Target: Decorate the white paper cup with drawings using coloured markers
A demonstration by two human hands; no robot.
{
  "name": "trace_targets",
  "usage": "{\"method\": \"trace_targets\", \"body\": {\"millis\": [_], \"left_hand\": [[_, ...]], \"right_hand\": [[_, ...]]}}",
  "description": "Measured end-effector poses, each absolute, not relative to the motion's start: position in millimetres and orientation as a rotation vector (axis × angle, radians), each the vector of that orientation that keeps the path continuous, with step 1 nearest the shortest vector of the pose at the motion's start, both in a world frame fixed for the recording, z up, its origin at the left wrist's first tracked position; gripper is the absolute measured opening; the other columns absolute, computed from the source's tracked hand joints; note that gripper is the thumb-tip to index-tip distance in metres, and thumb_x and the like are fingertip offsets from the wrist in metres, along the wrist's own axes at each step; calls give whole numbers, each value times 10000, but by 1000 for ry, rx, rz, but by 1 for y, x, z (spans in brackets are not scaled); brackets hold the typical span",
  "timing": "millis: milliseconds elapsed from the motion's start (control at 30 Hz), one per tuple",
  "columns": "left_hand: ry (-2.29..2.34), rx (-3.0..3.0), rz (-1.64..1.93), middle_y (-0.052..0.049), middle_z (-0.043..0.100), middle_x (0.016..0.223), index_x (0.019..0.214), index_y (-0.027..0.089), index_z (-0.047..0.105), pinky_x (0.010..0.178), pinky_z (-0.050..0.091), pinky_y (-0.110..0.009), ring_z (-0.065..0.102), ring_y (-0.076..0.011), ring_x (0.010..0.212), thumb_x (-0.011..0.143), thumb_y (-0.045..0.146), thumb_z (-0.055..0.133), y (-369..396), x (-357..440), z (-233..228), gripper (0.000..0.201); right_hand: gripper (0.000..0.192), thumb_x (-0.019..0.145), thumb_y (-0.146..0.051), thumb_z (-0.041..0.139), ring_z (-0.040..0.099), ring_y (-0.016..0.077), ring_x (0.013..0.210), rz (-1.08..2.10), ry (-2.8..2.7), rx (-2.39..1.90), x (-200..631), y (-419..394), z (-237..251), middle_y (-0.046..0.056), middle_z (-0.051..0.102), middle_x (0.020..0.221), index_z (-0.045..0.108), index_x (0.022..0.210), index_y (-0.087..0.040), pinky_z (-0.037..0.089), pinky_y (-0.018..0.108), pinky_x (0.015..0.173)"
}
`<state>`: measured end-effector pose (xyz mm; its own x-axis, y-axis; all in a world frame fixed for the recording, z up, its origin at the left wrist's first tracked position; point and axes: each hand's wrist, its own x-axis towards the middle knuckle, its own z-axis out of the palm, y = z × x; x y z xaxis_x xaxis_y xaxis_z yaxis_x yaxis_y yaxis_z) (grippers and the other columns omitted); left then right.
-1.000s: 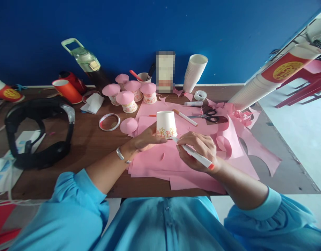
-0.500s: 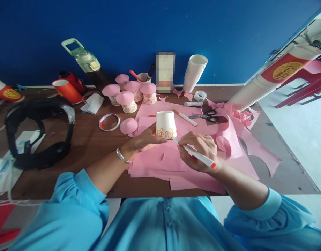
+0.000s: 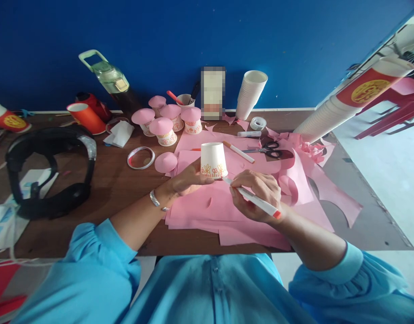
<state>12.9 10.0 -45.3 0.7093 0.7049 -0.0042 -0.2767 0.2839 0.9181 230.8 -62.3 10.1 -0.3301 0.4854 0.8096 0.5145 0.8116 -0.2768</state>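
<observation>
My left hand is closed round a white paper cup, which is held upside down above pink paper sheets. Flowers and short strokes in orange and red run along the cup's rim. In my right hand is a white marker with a red end, its tip at the cup's lower edge. Another marker lies on the paper behind the cup, beside black-handled scissors. Several decorated cups with pink cone tops stand at the back left, and a loose pink cone lies nearer.
A tape roll lies left of the paper. Along the blue wall stand a bottle, a phone-like blurred panel and stacked white cups. A long cup stack leans at right. A black headband device lies at left.
The cup has shifted very slightly to the left and turned a little. The marker's tip stays at its lower edge; everything else looks the same.
</observation>
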Motion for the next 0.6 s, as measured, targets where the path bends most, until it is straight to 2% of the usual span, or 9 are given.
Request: {"method": "trace_targets", "body": {"millis": [267, 467, 600], "left_hand": [[349, 1004, 717, -44, 792, 1167, 1239, 279, 721, 1006, 572, -374, 750, -217, 1088, 813, 248, 880, 9, 19, -37, 456], [410, 1149, 642, -118, 786, 1179, 1254, 207, 729, 1075, 536, -476, 726, -325, 1189, 772, 401, 925, 5, 20, -24, 555], [454, 1139, 621, -135, 771, 1240, 1301, 200, 707, 1066, 528, -482, 720, -325, 1191, 775, 391, 918, 4, 19, -21, 598]], "right_hand": [[210, 967, -98, 628, 735, 159, 728, -78, -1913, -748, 233, -60, 8, 7, 716, 862, 606, 1108, -251, 632, 287, 634], [237, 958, -91, 656, 774, 198, 857, -35, -1977, -709, 231, -59, 4, 55, 747, 931, 625, 1156, -218, 671, 326, 749], [266, 945, -88, 659, 767, 199, 839, -43, -1977, -688, 232, -60, 3, 48, 748, 923, 627, 1174, -220, 662, 324, 731]]}}
